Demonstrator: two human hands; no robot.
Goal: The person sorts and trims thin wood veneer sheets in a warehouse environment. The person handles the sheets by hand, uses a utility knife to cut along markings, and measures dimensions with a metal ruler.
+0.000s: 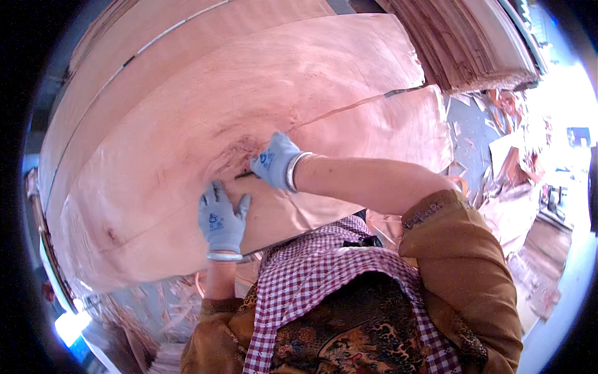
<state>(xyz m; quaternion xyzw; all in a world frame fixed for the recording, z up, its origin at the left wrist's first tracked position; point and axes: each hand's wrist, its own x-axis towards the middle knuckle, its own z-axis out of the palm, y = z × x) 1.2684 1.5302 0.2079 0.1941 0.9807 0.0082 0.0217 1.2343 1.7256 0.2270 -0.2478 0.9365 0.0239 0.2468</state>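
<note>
A wide, pinkish-tan wood veneer sheet (pixel 168 124) spreads out under both of my hands. My left hand (pixel 222 219), in a pale blue glove, lies on it near the front edge, with the fingers stretched forward and the thumb apart. To its right and a little farther off, my right hand (pixel 276 163) wears a matching glove and is closed, low over the sheet. Whatever its fingers may hold is hidden. A short dark mark (pixel 245 175) shows beside those fingers; I cannot tell whether it is a slit or a tool. Rough, darker grain (pixel 240 149) surrounds this spot.
A split (pixel 349 110) runs from near my right hand to the sheet's right edge. Stacked veneer (pixel 467 43) stands at the far right. Torn scraps (pixel 507 165) litter the floor on the right. A thin pale strip (pixel 146 48) crosses the sheets at the far left.
</note>
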